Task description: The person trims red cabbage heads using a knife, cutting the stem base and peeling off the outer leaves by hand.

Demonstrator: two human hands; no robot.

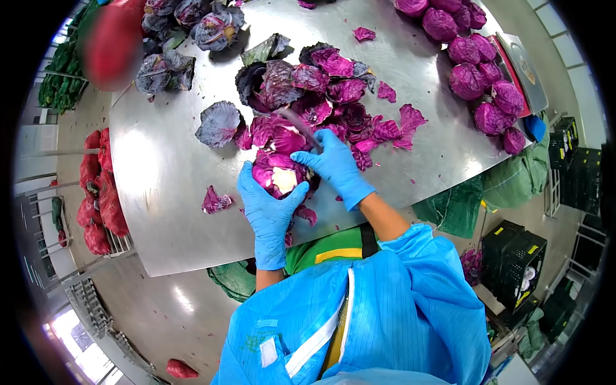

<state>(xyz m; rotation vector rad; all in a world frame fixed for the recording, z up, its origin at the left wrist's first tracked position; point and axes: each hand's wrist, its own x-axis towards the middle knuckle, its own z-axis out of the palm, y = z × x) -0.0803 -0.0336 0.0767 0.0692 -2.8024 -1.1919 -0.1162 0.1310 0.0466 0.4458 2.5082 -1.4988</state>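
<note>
My left hand (269, 208), in a blue glove, is wrapped round the lower left side of a red cabbage head (278, 173) with its pale cut stem facing up. My right hand (333, 165), also gloved, is closed on a knife (299, 124) whose blade points up and left, and its thumb reaches to the cabbage's right side. The knife's handle is hidden in the fist. Just beyond both hands lies a pile of loose purple leaves (346, 90) on the metal table (173, 218).
Untrimmed dark cabbages (218, 29) sit at the table's far left. Trimmed purple cabbages (467, 81) line the right edge beside a tray (523, 74). Red sacks (110, 202) stand left of the table; black crates (513, 256) and green sacks (459, 205) are at the right.
</note>
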